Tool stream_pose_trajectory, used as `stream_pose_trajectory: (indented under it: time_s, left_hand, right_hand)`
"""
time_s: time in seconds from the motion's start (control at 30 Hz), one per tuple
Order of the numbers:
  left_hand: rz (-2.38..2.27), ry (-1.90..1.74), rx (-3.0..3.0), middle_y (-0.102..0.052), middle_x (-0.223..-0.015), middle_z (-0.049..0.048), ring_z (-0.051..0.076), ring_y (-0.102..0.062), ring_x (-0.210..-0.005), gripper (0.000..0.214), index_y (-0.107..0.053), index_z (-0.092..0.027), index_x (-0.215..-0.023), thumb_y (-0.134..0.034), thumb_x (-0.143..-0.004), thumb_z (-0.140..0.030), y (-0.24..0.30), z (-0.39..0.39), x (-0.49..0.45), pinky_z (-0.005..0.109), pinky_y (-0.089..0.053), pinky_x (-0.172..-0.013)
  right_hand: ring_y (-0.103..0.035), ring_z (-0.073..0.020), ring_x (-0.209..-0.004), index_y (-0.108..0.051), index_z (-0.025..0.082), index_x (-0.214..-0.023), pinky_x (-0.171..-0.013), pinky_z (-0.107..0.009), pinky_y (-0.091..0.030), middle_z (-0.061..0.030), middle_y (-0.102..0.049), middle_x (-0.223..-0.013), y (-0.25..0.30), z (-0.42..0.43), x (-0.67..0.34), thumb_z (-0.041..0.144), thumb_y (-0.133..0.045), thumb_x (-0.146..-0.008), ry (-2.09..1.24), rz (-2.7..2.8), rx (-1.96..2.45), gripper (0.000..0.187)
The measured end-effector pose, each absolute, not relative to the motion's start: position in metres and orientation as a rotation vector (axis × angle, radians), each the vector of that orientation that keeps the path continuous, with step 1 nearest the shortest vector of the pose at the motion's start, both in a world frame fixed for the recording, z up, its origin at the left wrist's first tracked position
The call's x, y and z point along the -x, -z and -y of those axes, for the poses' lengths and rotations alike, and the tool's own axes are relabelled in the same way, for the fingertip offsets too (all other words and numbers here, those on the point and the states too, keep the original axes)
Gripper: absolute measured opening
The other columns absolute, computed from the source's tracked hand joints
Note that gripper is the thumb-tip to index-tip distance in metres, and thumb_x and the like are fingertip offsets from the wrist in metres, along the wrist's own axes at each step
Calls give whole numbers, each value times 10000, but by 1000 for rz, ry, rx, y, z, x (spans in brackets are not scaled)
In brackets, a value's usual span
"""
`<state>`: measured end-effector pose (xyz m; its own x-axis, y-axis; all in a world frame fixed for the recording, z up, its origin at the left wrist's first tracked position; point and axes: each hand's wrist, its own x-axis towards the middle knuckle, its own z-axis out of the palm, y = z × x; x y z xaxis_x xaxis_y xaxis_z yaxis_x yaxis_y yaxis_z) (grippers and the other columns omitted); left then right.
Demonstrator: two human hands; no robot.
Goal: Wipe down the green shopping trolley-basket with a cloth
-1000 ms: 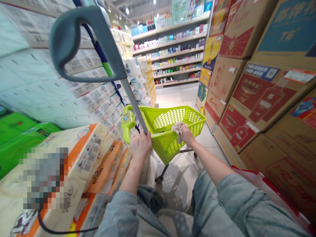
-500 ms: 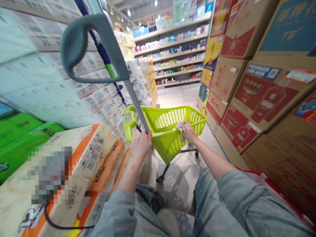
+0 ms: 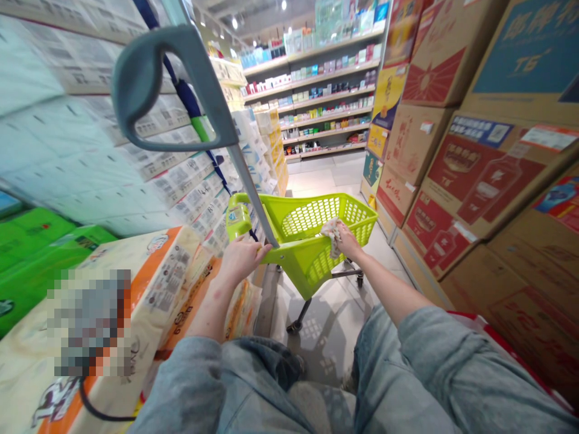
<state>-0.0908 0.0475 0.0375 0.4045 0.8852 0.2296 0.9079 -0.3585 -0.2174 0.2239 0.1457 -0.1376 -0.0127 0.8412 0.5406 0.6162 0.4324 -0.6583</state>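
Head view: lime-green plastic shopping cart (image 3: 294, 259) sits ahead of the person, its long axis running fwd down the aisle, away from the body, roughly between both hands. Right hand (image 3: 348, 240) clenched on the cart's rim w/ a crumpled tissue (image 3: 332, 235) in it; left hand (image 3: 242, 259) loose, fingers (image 3: 262, 250) extended, at the grey handle pole (image 3: 253, 193) by the near corner. Toilet-roll packs (image 3: 154, 283) just left, cardboard cartons (image 3: 474, 181) stacked right.
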Motion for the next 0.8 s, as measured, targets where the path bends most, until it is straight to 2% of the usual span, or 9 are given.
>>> stream_pose_trajectory:
  time_s: [0.17,0.27,0.4,0.6,0.8]
  left_hand:
    - [1630,45,2262,-701,-700,86,239,-657,-824,645,-718,-208,-725,-214,-939,-549,-33,-50,90,316,-443,-703]
    - [1632,9,2241,-706,-715,80,230,-659,-788,662,-728,-215,-767,-188,-940,-558,-33,-48,85,298,-417,-646]
    - [1622,11,2224,-710,-712,82,234,-665,-774,692,-728,-213,-771,-155,-943,-559,-32,-48,83,300,-404,-636]
    - [1592,95,2247,-703,-666,99,233,-666,-710,715,-731,-200,-733,-147,-944,-555,-27,-46,83,325,-411,-671]
    - [1587,150,2262,-701,-651,98,219,-664,-677,719,-724,-195,-703,-150,-944,-554,-25,-42,83,340,-421,-709]
  right_hand:
    - [-477,-266,-1229,-624,130,-1091,-1085,-415,-348,-149,-609,-1201,135,-146,-222,206,-497,-737,-271,1684,1320,383]
    - [-505,-269,-1177,-641,138,-999,-1071,-444,-349,-150,-641,-1109,130,-146,-217,205,-478,-750,-226,1686,1359,305]
    - [-541,-285,-1088,-634,145,-927,-1003,-456,-402,-166,-651,-1022,126,-139,-204,224,-452,-785,-216,1662,1464,245]
    - [-490,-270,-1176,-579,143,-1096,-1031,-428,-386,-166,-601,-1171,128,-117,-178,224,-408,-820,-177,1574,1407,334]
    - [-446,-288,-1223,-557,137,-1172,-1064,-461,-357,-161,-589,-1199,118,-95,-151,191,-453,-766,-180,1587,1359,422]
